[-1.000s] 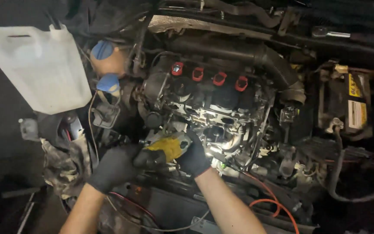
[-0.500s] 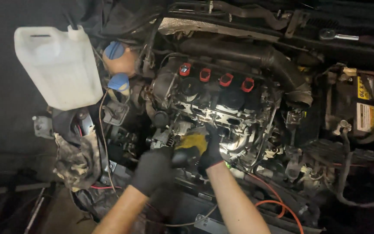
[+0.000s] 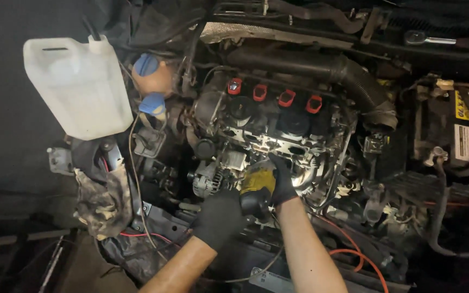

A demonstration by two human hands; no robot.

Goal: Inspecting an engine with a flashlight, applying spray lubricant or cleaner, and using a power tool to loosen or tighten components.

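Dim engine bay on every side, lit brightly only at mid-frame, just below a row of four red coil tops [image 3: 275,96]. Both hands in black gloves at the centre of the frame, closed together round a yellow-and-black tool [image 3: 256,182]. Left hand [image 3: 218,217] wrapped about the black lower body, right hand [image 3: 282,182] cupped over the yellow upper part, fingers curled tight, none spread. Working end of the tool hidden behind the gloves, pushed in toward the front of the engine just right of the alternator [image 3: 207,179]; impossible to tell what it meets there.

At upper left, a white plastic jug [image 3: 77,87], with two blue caps [image 3: 149,81] beside it. Lower left, a mottled rag [image 3: 101,198] draped over the bodywork. Far right, a battery [image 3: 462,130]; along the top, a thick black intake hose [image 3: 321,68]. Lower right, an orange cable [image 3: 365,260] looping close by the right forearm.

Probably best done so: bear the weight with the left hand and steer only with the right. Keep the tool square to whatever lies behind it, no twisting sideways. Hold both wrists straight and the forearms off the orange cable and the thin wires below. Tilt the head lower for a view of the contact point, hidden for now. Press gently, feeling for a firm seat first.
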